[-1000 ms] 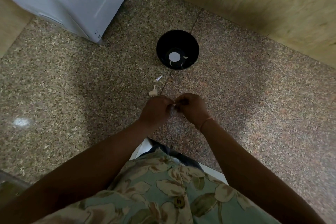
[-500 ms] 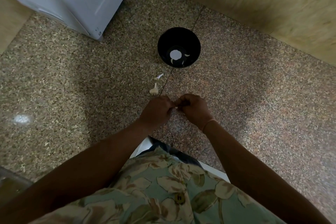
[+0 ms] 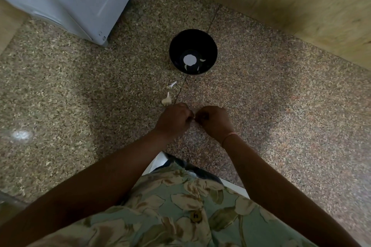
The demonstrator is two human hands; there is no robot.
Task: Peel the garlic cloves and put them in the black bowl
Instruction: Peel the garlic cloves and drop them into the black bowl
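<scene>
Hands are barely shifting: left hand [image 3: 173,119] and right hand [image 3: 213,120] are still pinching a mostly hidden garlic clove [image 3: 193,120] between them.

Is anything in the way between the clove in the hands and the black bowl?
Nothing visible blocks it. The left hand and right hand pinch the clove on the near side of the open bowl. A garlic piece and a peel scrap lie left of that path.
</scene>
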